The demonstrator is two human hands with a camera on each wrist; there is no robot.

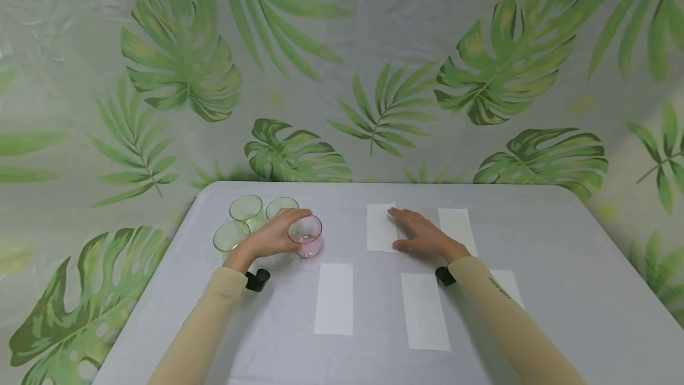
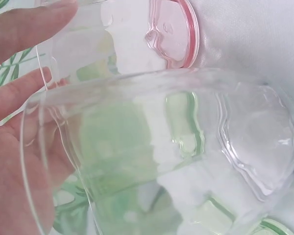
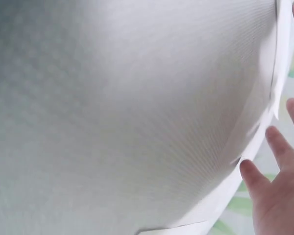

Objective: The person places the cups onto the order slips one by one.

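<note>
My left hand (image 1: pixel 272 233) grips a pink-tinted drinking glass (image 1: pixel 310 246), thumb on the near side and fingers on the far side. The glass stands upright at the left of the table; its pink base (image 2: pixel 179 34) also shows in the left wrist view. A clear glass (image 2: pixel 255 132) fills the front of that view, close to the wrist. Green-tinted glasses (image 1: pixel 231 235) stand left of and behind the hand, partly covered by it. Over the right edge of a white paper rectangle (image 1: pixel 378 230) is my right hand (image 1: pixel 424 235), fingers spread and holding nothing.
More white paper rectangles lie on the white-covered table (image 1: pixel 369 367): one at front centre (image 1: pixel 333 308), one at front right (image 1: pixel 426 314), and others partly under the right arm. A leaf-patterned backdrop (image 1: pixel 385 46) hangs behind the table's far edge.
</note>
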